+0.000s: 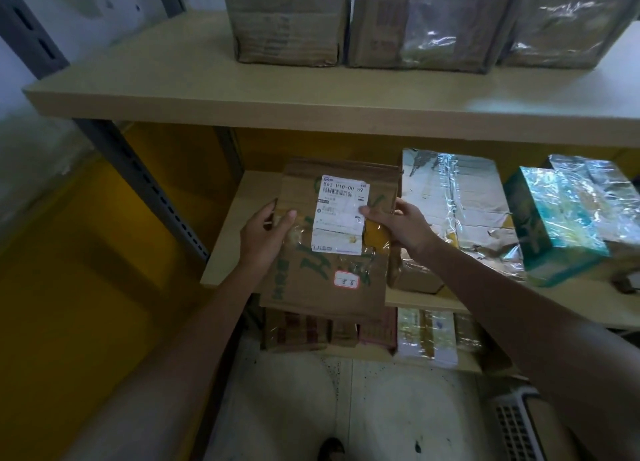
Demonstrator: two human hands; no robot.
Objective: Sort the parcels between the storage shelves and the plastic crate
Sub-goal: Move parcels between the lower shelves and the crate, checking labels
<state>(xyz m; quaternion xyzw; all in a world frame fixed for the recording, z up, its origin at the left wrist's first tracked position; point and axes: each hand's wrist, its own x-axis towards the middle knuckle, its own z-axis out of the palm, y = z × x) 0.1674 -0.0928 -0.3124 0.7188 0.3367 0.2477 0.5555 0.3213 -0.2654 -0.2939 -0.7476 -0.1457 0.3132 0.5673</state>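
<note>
Two hands held one parcel at the front of the middle shelf. The left hand gripped its left edge, thumb on top; the right hand clasped its right edge, thumb on the white label (a barcode showed there). Right of it lay a taped box, then a teal box in shiny wrap. Three cartons stood on the top shelf. More parcels sat on the lowest shelf. A crate showed at bottom right.
</note>
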